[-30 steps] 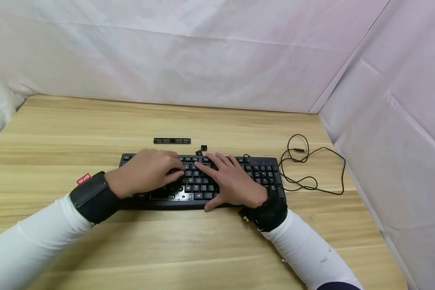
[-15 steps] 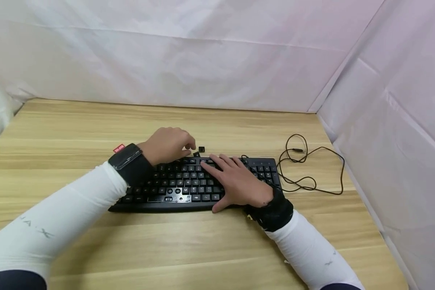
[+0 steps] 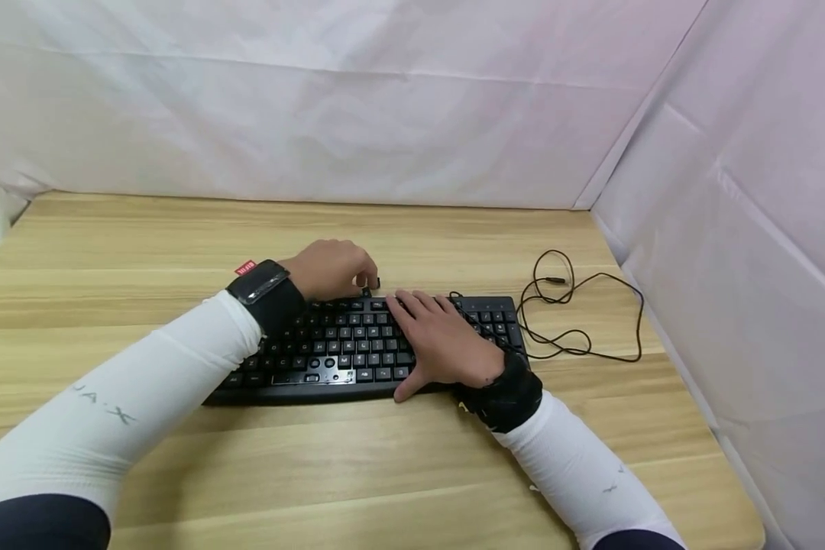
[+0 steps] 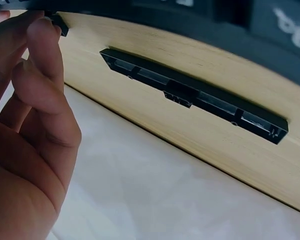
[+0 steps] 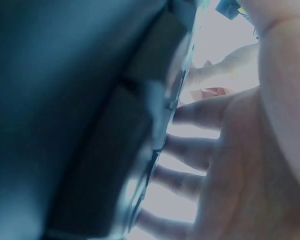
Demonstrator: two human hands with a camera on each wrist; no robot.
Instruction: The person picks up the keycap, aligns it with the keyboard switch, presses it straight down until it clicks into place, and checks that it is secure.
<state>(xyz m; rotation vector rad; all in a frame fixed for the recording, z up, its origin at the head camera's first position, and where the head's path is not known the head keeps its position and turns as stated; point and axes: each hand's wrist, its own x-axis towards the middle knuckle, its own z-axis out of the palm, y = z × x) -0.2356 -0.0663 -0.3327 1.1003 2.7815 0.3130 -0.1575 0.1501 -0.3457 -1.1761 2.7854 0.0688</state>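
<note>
Okay, so the left hand (image 3: 332,269) has its fingers bent down by a small dark piece (image 3: 367,292) at the far edge of the keyboard (image 3: 357,336), but whether that grip actually has it pinched, I can't tell from any view. Right hand (image 3: 447,344) is easier: fingers and thumb spread out, resting across the keyboard a bit right of its middle, thumb at the near edge. The right wrist view gets you the palm side and bright gaps between the fingers, with the keyboard as a dark blur, while the head view only gets the back of that hand. Biggest catch is from the left wrist: a long dark bar (image 4: 192,95) lying on the surface (image 3: 357,458), which you can't see from the head. The head view, though, has the cable (image 3: 639,325) looped off to the right, which neither wrist view shows. Counting up: one keyboard, one bar, one cable with one plug (image 3: 555,280) visible, and two loose bits by the left fingertips, that first piece plus another dark bit (image 3: 378,283) just behind it. Also two white sleeves (image 3: 165,374), two black wristbands (image 3: 266,298), one red tag (image 3: 245,267), and white cloth (image 3: 302,107) hanging behind.
</note>
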